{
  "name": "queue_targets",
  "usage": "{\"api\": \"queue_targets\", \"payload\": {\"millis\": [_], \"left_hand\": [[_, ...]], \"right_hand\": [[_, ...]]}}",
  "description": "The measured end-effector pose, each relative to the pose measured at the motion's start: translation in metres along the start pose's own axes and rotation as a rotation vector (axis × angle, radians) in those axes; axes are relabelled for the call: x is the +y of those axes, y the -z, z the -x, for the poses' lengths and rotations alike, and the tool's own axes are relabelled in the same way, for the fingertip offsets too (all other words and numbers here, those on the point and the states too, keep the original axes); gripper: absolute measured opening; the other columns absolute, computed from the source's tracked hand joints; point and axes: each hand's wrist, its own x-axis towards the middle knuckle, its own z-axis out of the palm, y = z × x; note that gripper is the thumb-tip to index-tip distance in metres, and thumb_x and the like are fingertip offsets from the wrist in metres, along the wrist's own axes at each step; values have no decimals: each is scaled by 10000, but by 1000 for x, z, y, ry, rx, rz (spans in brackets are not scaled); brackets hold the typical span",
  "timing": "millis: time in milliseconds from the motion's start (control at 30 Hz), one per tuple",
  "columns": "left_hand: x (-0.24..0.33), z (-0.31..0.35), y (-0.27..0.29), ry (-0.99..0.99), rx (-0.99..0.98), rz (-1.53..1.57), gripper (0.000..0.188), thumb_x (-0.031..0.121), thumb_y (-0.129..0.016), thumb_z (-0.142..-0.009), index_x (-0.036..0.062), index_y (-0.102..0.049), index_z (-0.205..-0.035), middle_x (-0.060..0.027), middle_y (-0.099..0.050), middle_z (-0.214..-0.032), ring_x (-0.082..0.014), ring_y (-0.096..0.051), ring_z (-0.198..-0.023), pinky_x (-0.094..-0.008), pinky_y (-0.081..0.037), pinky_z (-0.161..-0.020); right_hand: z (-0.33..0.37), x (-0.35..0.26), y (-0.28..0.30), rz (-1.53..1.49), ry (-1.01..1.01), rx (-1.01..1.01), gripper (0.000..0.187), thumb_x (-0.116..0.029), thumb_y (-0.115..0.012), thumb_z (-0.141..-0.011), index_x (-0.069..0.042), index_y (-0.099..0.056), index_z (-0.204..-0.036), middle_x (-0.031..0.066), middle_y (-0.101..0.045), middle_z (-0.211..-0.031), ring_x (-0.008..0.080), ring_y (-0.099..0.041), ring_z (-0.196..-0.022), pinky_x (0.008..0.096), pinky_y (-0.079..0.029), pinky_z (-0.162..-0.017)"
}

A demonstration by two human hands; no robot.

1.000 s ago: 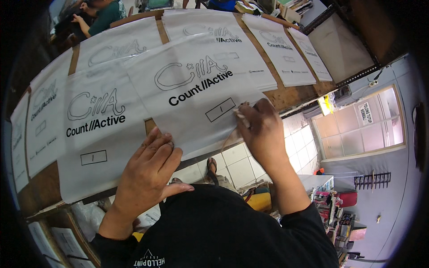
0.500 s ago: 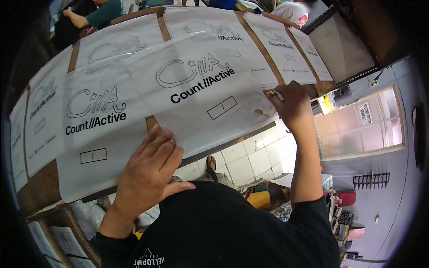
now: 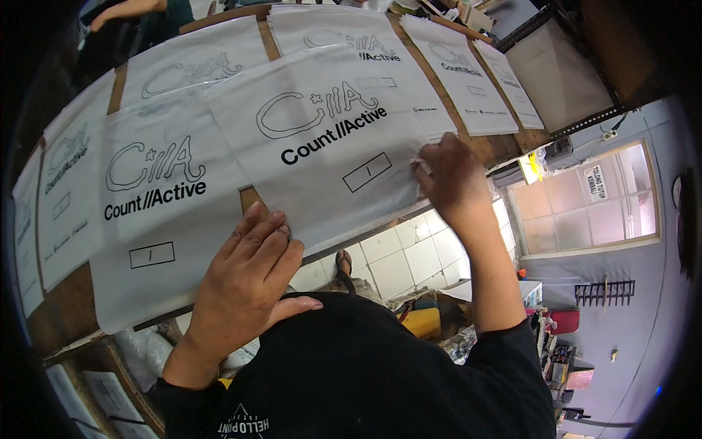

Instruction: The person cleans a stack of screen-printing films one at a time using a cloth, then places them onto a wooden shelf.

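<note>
A frosted white plastic bag point(image 3: 322, 183) with black printing lies on the wooden table, lapping over a like bag point(image 3: 157, 227) on its left. My left hand point(image 3: 245, 271) rests open at the near edge where the two bags meet, fingertips on the plastic and thumb stretched to the right. At the right end of the upper bag my right hand point(image 3: 457, 179) is closed, its fingers pinching a small whitish wad point(image 3: 418, 164) against the surface. What the wad is made of cannot be told.
More printed sheets point(image 3: 461, 80) lie along the wooden table point(image 3: 62, 314). A framed screen point(image 3: 559, 73) stands at the far right. Beneath the near edge are a tiled floor point(image 3: 409, 256) and a foot in a sandal point(image 3: 344, 263). Another person's arm point(image 3: 128, 11) shows at the far left.
My right hand has moved left and slightly nearer along the bag's right end, still pinching the wad. My left hand stays nearly in place. A person in white at the far right has gone from view.
</note>
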Motion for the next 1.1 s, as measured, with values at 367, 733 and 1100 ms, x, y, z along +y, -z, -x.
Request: {"api": "queue_targets", "payload": {"millis": [367, 733, 1100], "left_hand": [[3, -4, 4, -7, -12, 1, 713, 458, -817, -594, -3, -578, -1083, -194, -601, -1140, -349, -566, -1229, -488, -367, -1172], [2, 0, 1, -19, 24, -54, 752, 613, -762, -615, 10, -611, -1038, -191, -629, -1154, -358, -572, -1238, -513, -384, -1152], [3, -1, 1, -5, 40, 3, 705, 472, -836, -593, 19, -557, -1055, -196, -602, -1144, -338, -570, -1216, -472, -355, -1184]], "right_hand": [[5, -30, 31, -272, 13, -15, 132, -140, -732, -797, -34, -697, -867, 169, -602, -870, 335, -628, -861, 448, -525, -769], [-8, 50, -4, 37, -60, -49, 212, -205, -712, -825, -28, -714, -943, 187, -643, -907, 341, -647, -944, 449, -524, -820], [2, 42, -10, 4, 52, 22, 165, -201, -695, -834, -45, -708, -885, 166, -639, -915, 343, -637, -890, 444, -514, -829]]}}
